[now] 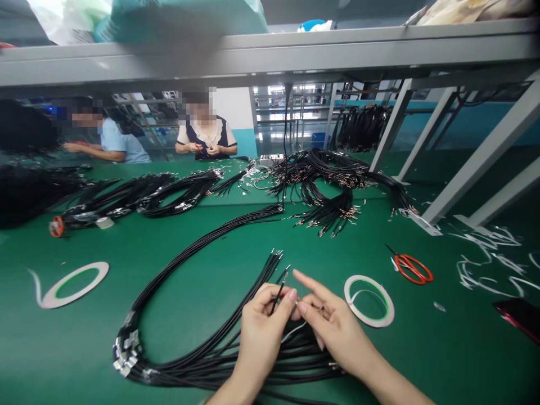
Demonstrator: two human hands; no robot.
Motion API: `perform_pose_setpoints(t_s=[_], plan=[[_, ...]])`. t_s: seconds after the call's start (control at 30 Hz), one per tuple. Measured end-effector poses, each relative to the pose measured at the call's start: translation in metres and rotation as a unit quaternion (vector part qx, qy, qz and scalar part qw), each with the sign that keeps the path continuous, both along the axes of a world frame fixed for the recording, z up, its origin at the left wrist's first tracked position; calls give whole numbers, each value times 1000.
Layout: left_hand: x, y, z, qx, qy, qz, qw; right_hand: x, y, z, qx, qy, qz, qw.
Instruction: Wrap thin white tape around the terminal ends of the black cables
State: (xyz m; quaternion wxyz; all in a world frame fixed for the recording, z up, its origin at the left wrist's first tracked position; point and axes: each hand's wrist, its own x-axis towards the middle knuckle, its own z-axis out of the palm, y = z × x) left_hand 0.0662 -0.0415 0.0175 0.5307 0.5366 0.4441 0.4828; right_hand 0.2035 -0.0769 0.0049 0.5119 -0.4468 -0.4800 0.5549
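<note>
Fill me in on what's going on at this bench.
A person holds a black wire in their left hand, with their right hand meeting it at the tip. A bundle of black wires with metal terminals lies under and beside the hands on the green bench mat. Orange-handled scissors and a white tape roll lie to the right, more wire bundles lie farther along, and two co-workers sit across the bench.

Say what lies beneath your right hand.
A bundle of black insulated wires lies under the right hand on the green bench mat; the stretch beneath the palm is hidden.
</note>
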Motion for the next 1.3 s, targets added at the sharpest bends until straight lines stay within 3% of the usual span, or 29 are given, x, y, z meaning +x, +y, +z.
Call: perform_pose_setpoints(t_s=[0.1, 0.27, 0.47, 0.57, 0.7, 0.73, 0.8, 0.87, 0.93, 1.1, 1.3], plan=[[-3, 0, -1, 73, 68, 33, 994, 0, 2, 0, -12, -13, 1, 1000], [-6, -2, -3, 161, 153, 26, 975, -3, 4, 5, -16, -20, -45, 999], [-5, 0, -6, 171, 168, 17, 971, -1, 7, 9, -30, -26, -85, 996], [-6, -3, -2, 150, 153, -2, 977, 24, 8, 23, 22, -39, -195, 980], [-4, -10, 1, 121, 130, -46, 983, 63, 2, 50, 122, -75, -374, 916], [-3, -12, 0, 105, 118, -54, 986, 66, 1, 53, 121, -85, -370, 917], [0, -13, -3, 61, 83, -68, 992, 62, -2, 52, 84, -81, -302, 946], [3, -12, -7, 7, 44, -79, 996, 47, -3, 43, 29, -46, -211, 976], [4, -11, -10, -34, 14, -88, 995, 28, -2, 30, -4, 6, -174, 985], [4, -13, -12, -49, -3, -102, 994, 6, 2, 5, 5, 67, -177, 982], [3, -15, -19, -29, 16, -123, 992, 5, 3, -2, -6, 86, -177, 980]])
